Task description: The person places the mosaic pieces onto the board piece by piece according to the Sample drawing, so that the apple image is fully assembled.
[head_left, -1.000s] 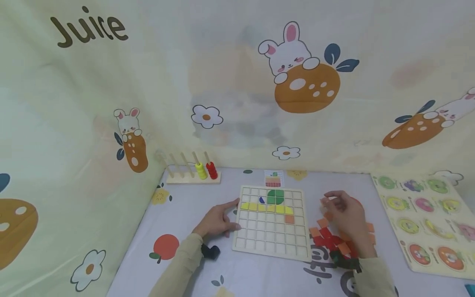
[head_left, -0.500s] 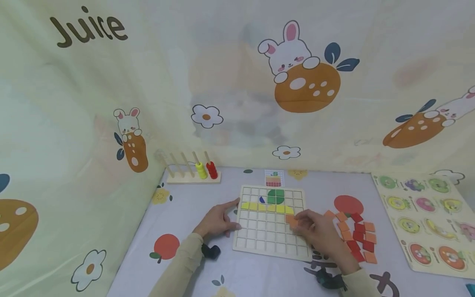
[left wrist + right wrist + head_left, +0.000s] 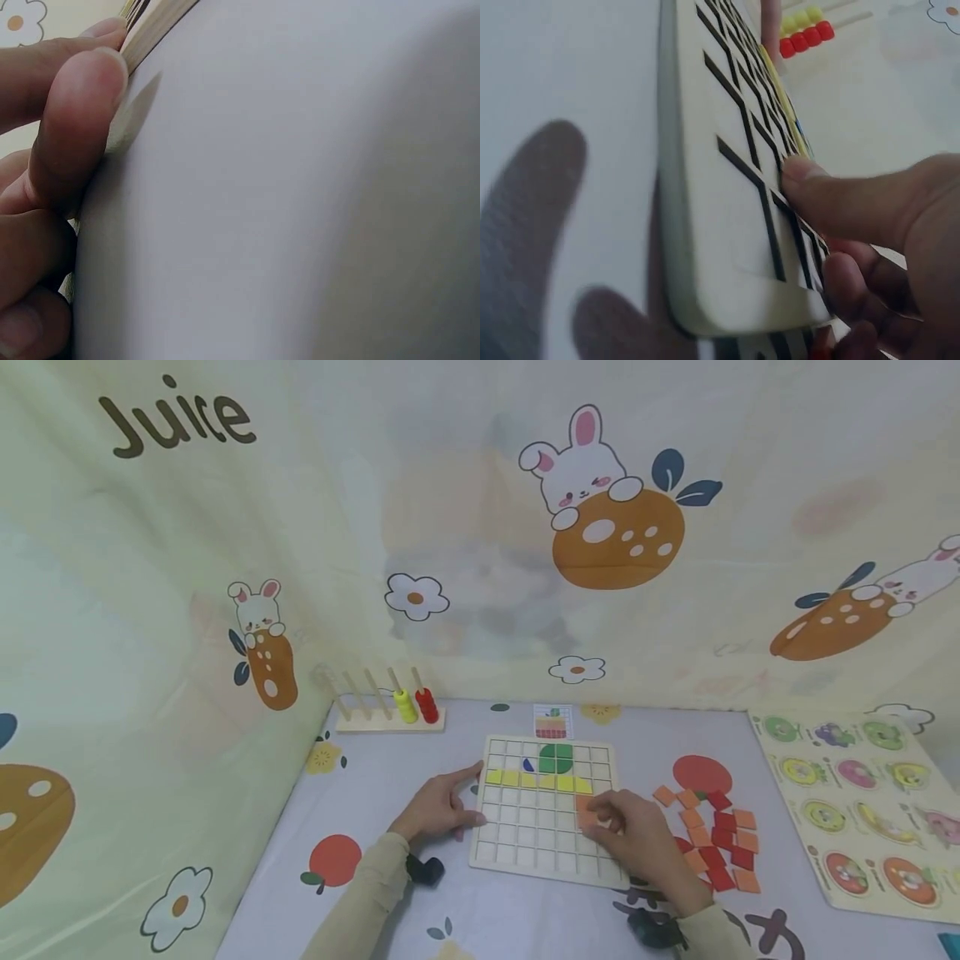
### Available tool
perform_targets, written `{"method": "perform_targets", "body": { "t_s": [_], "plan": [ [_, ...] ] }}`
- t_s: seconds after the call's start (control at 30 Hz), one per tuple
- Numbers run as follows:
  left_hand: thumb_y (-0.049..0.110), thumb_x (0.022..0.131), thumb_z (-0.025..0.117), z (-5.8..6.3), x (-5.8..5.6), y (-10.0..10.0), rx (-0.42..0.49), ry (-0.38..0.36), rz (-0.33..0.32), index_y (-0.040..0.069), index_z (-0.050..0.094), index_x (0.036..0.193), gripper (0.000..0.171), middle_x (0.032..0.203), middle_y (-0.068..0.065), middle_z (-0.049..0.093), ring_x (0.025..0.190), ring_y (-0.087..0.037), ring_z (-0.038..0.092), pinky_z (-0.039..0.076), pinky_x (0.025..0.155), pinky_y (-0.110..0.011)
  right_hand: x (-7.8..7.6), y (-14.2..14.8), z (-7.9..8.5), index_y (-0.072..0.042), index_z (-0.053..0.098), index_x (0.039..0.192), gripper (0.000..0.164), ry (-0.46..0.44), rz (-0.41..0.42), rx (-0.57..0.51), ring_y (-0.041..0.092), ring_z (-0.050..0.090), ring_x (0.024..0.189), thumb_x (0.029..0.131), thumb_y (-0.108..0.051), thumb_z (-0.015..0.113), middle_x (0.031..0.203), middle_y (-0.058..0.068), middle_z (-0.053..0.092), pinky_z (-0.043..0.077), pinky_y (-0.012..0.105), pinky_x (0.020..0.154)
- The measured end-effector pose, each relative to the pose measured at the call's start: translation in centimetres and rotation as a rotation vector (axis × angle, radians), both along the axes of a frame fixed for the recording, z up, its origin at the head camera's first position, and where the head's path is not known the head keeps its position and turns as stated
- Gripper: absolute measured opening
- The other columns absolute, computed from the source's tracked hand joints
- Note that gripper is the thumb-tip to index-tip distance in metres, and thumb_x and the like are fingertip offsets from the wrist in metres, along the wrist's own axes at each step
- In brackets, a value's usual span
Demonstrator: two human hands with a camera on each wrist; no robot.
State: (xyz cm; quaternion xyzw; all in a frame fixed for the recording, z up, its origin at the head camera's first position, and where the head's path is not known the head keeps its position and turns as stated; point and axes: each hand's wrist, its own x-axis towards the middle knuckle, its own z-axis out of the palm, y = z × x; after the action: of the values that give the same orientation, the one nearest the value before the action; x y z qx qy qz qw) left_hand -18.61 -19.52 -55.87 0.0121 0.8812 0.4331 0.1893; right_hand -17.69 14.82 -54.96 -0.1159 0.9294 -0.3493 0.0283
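A square wooden grid board lies on the table, with a green leaf shape, a small blue piece and a row of yellow pieces in its cells. My left hand rests beside it, index finger and thumb spread along the left edge; the left wrist view shows the thumb right at that edge. At the board's right side my right hand pinches an orange square tile, just below another orange one. In the right wrist view the thumb reaches over the grid and the tile is hidden.
Loose red and orange tiles lie right of the right hand. Behind the board is a small picture card. A peg stand with yellow and red beads stands back left, and a fruit picture board lies far right.
My right hand has moved left from the loose tiles to the board, carrying an orange tile, which now sits at the cell under the first orange one. The left hand has stayed put.
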Motion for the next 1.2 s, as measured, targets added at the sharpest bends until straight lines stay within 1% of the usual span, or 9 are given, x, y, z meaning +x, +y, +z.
{"method": "perform_targets", "body": {
  "t_s": [0.17,0.33,0.63,0.8,0.97,1.03,1.1,1.17,1.2],
  "plan": [
    [0.029,0.085,0.091,-0.1,0.1,0.0,-0.007,0.001,-0.002,0.032,0.041,0.165,0.095,0.059,-0.001,0.065,0.05,-0.017,0.063,0.044,0.061,-0.03,-0.2,0.6,-0.4,-0.013,0.079,0.111,0.029,0.023,-0.003,-0.013,0.012,0.058,0.078,0.085,-0.02,0.091,0.095,0.0,0.074,0.048,0.023,0.066],
    [0.03,0.085,0.091,-0.2,0.2,-0.1,-0.015,0.013,-0.001,0.031,0.041,0.164,0.094,0.058,-0.001,0.065,0.049,-0.017,0.062,0.043,0.061,-0.03,-0.4,0.7,-0.5,-0.014,0.081,0.108,0.023,0.014,0.01,-0.009,0.012,0.056,0.077,0.088,-0.022,0.088,0.094,-0.001,0.074,0.047,0.022,0.065],
    [0.03,0.084,0.092,-0.4,0.1,-0.2,-0.008,0.009,0.006,0.032,0.042,0.164,0.094,0.058,-0.002,0.065,0.05,-0.017,0.063,0.045,0.066,-0.032,-0.3,0.3,0.2,-0.014,0.085,0.106,0.023,-0.013,0.001,0.033,0.014,0.055,0.077,0.087,-0.024,0.089,0.088,-0.003,0.071,0.046,0.024,0.064],
    [0.029,0.084,0.092,-0.4,0.1,-0.2,-0.001,0.012,0.006,0.031,0.042,0.164,0.094,0.058,-0.002,0.065,0.049,-0.017,0.063,0.046,0.067,-0.032,-0.1,0.2,0.3,-0.013,0.083,0.103,0.021,-0.003,-0.016,0.028,0.014,0.057,0.078,0.086,-0.023,0.09,0.092,-0.001,0.073,0.047,0.025,0.067],
    [0.03,0.084,0.092,-0.4,0.0,-0.1,-0.005,0.007,0.009,0.032,0.042,0.164,0.095,0.058,-0.002,0.065,0.05,-0.018,0.063,0.045,0.065,-0.032,-0.4,0.9,-0.2,-0.014,0.082,0.103,0.022,0.016,-0.023,0.01,0.013,0.058,0.078,0.086,-0.024,0.09,0.093,-0.002,0.073,0.049,0.024,0.068],
    [0.03,0.084,0.092,-0.4,0.0,-0.1,-0.006,0.005,0.007,0.033,0.042,0.164,0.094,0.058,-0.002,0.065,0.05,-0.018,0.062,0.044,0.065,-0.032,-0.6,1.6,-0.2,-0.014,0.081,0.106,0.024,0.023,-0.042,0.001,0.013,0.058,0.079,0.087,-0.026,0.089,0.094,-0.002,0.073,0.049,0.023,0.068],
    [0.031,0.084,0.092,-0.3,0.0,-0.1,-0.007,0.006,0.004,0.033,0.042,0.164,0.094,0.058,-0.002,0.065,0.05,-0.017,0.062,0.044,0.064,-0.031,-0.8,2.5,0.1,-0.013,0.08,0.109,0.026,0.047,-0.077,-0.004,0.015,0.06,0.08,0.089,-0.026,0.088,0.096,0.001,0.073,0.052,0.025,0.069],
    [0.031,0.084,0.092,-0.3,0.0,-0.1,-0.01,0.007,0.001,0.033,0.042,0.164,0.094,0.058,-0.002,0.065,0.049,-0.017,0.062,0.044,0.064,-0.03,-1.0,3.4,0.5,-0.011,0.079,0.114,0.029,0.072,-0.123,0.001,0.019,0.062,0.083,0.089,-0.024,0.086,0.1,0.006,0.074,0.055,0.031,0.073],
    [0.031,0.084,0.091,-0.3,0.0,-0.1,-0.011,0.004,0.001,0.033,0.041,0.164,0.094,0.058,-0.001,0.065,0.05,-0.017,0.062,0.044,0.064,-0.03,-1.0,3.9,0.7,-0.01,0.078,0.117,0.033,0.077,-0.144,0.007,0.022,0.064,0.086,0.089,-0.024,0.086,0.104,0.009,0.075,0.057,0.036,0.076]
  ]
}}
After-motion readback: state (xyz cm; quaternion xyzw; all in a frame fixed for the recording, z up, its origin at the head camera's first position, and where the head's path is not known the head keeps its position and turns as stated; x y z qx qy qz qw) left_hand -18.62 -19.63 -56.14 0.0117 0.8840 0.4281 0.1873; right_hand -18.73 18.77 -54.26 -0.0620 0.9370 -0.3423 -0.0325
